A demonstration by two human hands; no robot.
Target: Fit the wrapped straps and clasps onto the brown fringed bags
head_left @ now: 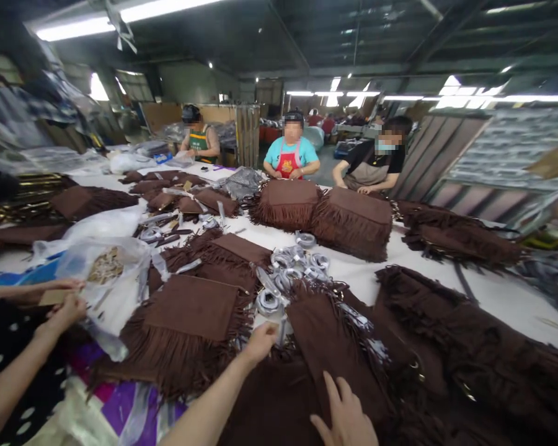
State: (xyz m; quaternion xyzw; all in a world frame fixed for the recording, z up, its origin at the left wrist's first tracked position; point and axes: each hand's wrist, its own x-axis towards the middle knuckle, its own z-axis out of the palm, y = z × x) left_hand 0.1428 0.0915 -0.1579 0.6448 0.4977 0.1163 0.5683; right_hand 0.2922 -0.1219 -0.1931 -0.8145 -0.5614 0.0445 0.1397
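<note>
Near the table's (502, 291) near edge, the left hand (261, 344) is pinching a small tan card (273, 327). The right hand (346, 412) is spreading its fingers, gripping nothing, over the lower end of a brown bag (320, 328); whether it is touching is impossible to tell. The bag is lying toward the near edge, its fringe fanning out along its right side. Wrapped coils (297, 266) are sitting just beyond the left hand, and a fringed bag (193, 306) is lying to its left. At the left edge, a co-worker in a dotted sleeve (18, 371) is holding another card (53, 297) beside a plastic bag (106, 266). Three people are working along the far edge.
</note>
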